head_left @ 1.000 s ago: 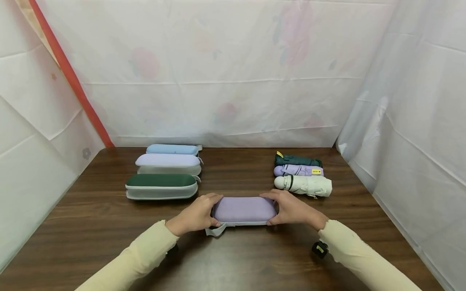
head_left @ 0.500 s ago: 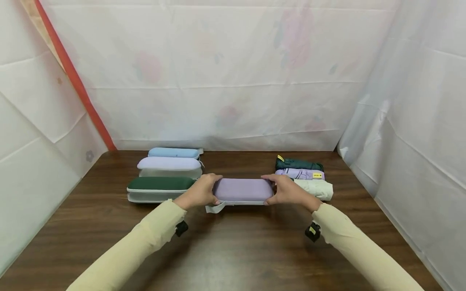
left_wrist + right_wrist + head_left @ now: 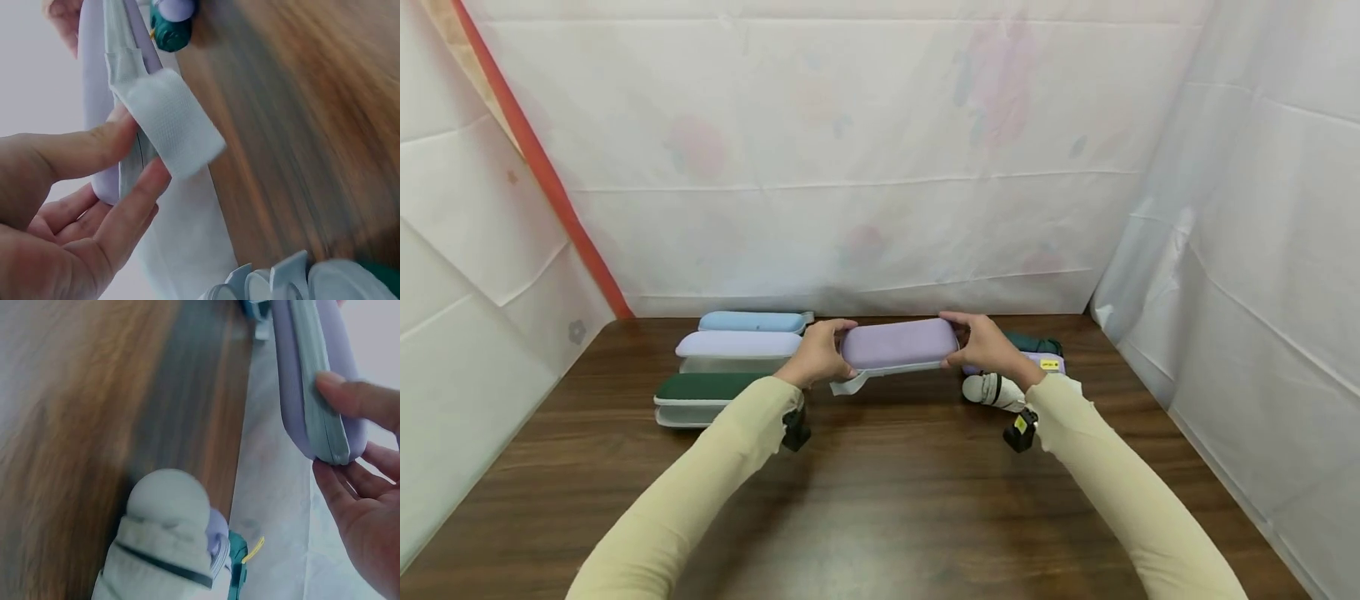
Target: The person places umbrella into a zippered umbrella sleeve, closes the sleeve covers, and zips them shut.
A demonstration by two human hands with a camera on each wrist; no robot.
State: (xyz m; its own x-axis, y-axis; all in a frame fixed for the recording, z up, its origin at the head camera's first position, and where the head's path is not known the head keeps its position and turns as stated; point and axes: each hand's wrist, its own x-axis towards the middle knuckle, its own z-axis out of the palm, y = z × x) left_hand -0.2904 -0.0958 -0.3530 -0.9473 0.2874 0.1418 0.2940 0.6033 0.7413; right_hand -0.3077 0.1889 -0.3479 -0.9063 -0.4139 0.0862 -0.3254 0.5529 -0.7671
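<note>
A purple zip case (image 3: 898, 344) with a pale band and a fabric loop (image 3: 172, 125) hangs above the back of the table, tilted slightly up at its right. My left hand (image 3: 818, 353) grips its left end, thumb on the near side and fingers behind. The right hand (image 3: 990, 344) pinches the other end between thumb and fingers; in the right wrist view its thumb presses the zip band (image 3: 322, 406). Beneath the right forearm lies a white folded umbrella (image 3: 997, 391), partly hidden by the sleeve.
At the left of the wooden table (image 3: 880, 492) stand a green case (image 3: 703, 387), a lavender case (image 3: 737, 343) and a light blue case (image 3: 752, 322). Behind the white umbrella lie a purple umbrella (image 3: 1051, 362) and a dark green one (image 3: 1033, 343). Cloth walls (image 3: 850, 167) enclose the table.
Both hands have raised the purple case and carried it away from the table's near side toward the back. It was level before and now tilts, right end higher.
</note>
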